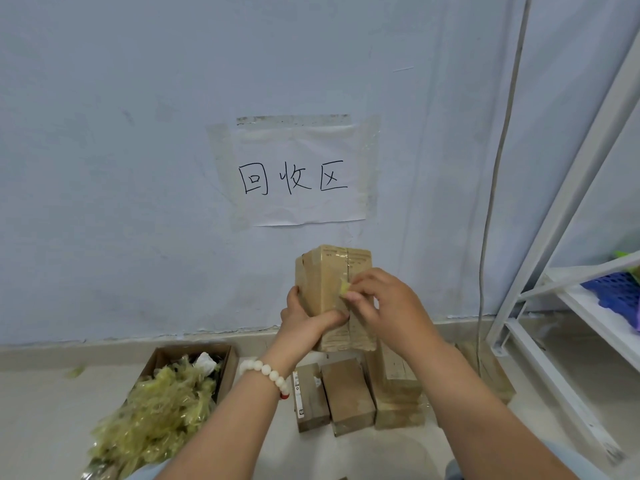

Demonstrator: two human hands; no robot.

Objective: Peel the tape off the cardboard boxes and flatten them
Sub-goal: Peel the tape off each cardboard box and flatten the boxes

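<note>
Before the wall, above the other boxes (348, 393) lying on the floor, a small cardboard box (322, 282) is held upright: its lower left side is gripped by the left hand (304, 320), while a loose yellowish tab of tape (344, 287) on its front is pinched by the right hand (384, 306). The box is judged light and stiff but easily dented, so it is best braced at its edges; the tape, thin and apt to tear, is best taken close to the cardboard and drawn along the seam.
</note>
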